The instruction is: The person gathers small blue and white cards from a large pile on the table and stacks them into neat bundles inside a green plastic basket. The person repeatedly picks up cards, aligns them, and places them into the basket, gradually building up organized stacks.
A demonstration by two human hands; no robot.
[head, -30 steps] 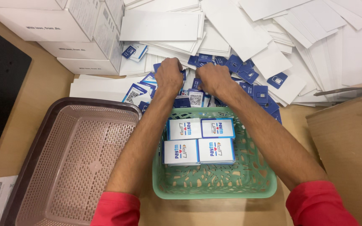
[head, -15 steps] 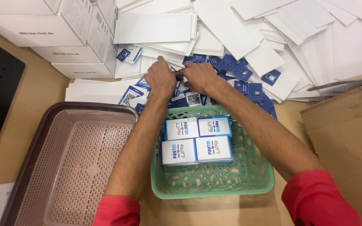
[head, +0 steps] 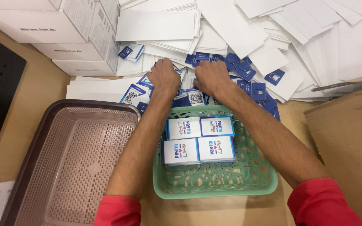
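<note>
Green perforated plastic basket (head: 248, 184), glossy card stacks (head: 198, 140) inside it, brown plastic tray (head: 70, 163) left of it, matt corrugated cardboard (head: 348, 138) right

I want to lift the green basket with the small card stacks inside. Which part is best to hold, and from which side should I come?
Probably grip the green basket by its thick rim at the near edge, coming from the person's side. That edge is bare, while the left hand and right hand and both forearms cross the far rim. The card stacks sit toward the far half, so a second grip on a side rim would keep it level.
</note>
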